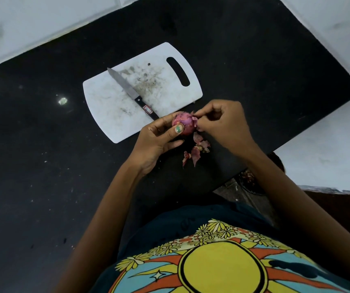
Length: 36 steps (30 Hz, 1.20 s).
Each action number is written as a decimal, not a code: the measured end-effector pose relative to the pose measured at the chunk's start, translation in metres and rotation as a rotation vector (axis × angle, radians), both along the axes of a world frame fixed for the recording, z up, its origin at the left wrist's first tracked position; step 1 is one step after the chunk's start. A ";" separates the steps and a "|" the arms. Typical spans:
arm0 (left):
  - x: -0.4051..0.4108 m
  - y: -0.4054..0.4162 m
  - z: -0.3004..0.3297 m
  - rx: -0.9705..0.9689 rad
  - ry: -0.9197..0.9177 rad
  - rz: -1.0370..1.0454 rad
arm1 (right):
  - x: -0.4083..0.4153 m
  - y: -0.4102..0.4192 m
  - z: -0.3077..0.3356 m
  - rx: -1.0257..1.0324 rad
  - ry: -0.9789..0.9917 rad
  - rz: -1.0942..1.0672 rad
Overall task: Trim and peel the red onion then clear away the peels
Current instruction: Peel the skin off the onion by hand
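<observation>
Head view. Red onion (184, 123): gripped in curled left hand (159, 140), held above the worktop (43, 166). Right hand (222, 121) pinches a skin strip at its side. Peeling looks partway done; peels (195, 151) lie below the hands, uncleared. Knife (127, 89) rests on cutting board (106, 115) beyond. Dark speckled worktop, white walls (32, 22).
</observation>
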State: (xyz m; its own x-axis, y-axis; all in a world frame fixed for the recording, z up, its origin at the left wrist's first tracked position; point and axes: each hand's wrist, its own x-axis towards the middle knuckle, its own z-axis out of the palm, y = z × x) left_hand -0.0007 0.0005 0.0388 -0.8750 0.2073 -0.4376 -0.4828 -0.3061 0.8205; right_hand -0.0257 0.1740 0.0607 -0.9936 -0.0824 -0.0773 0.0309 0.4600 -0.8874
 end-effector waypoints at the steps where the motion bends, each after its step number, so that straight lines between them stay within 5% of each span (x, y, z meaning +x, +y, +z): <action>1: 0.000 0.001 0.000 0.000 -0.006 0.005 | -0.001 0.001 -0.001 0.000 0.002 -0.003; 7: -0.002 0.002 -0.002 -0.016 -0.026 0.063 | 0.003 0.001 0.003 -0.168 -0.106 0.009; 10: -0.002 0.001 0.000 -0.019 -0.016 0.062 | 0.005 0.000 0.002 -0.095 -0.045 0.056; 21: -0.002 0.004 0.002 0.056 -0.059 0.061 | 0.008 -0.002 0.003 -0.342 -0.194 -0.114; 26: -0.002 0.004 0.002 0.039 -0.061 0.051 | 0.008 -0.003 0.005 -0.261 -0.161 -0.030; 31: 0.000 0.004 0.005 0.113 -0.077 0.030 | 0.002 -0.004 -0.006 -0.330 -0.188 -0.177; 36: -0.001 0.006 0.004 0.202 -0.102 0.028 | 0.000 0.000 -0.035 -0.094 -0.212 -0.226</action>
State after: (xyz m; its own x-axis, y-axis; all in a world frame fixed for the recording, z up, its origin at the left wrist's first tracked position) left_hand -0.0012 0.0062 0.0429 -0.8352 0.2757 -0.4759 -0.5488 -0.4739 0.6886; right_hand -0.0261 0.1735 0.0260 -0.9501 0.1217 -0.2873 0.3118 0.3369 -0.8884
